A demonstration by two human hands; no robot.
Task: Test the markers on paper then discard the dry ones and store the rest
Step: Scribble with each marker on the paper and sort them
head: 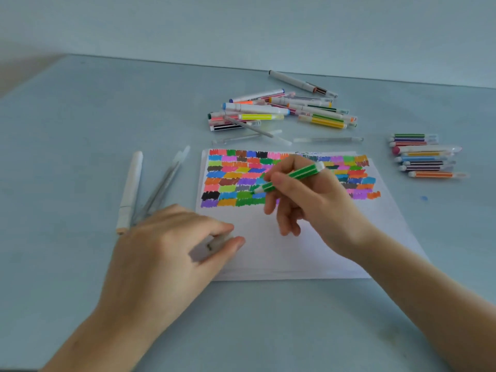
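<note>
My right hand [311,200] grips a green striped marker [292,177], tip down on the white paper [295,253] among rows of coloured scribble patches. My left hand [171,245] rests on the paper's lower left corner, fingers curled round a small pale marker cap [212,245]. A loose heap of capped markers [281,110] lies beyond the paper. A tidy row of markers [425,155] lies to the right.
Left of the paper lie a white marker [130,191] and a few thin pale pens [163,186]. Clear pens or caps [327,140] sit between heap and paper. A small blue spot [423,198] marks the grey table. The wall runs behind.
</note>
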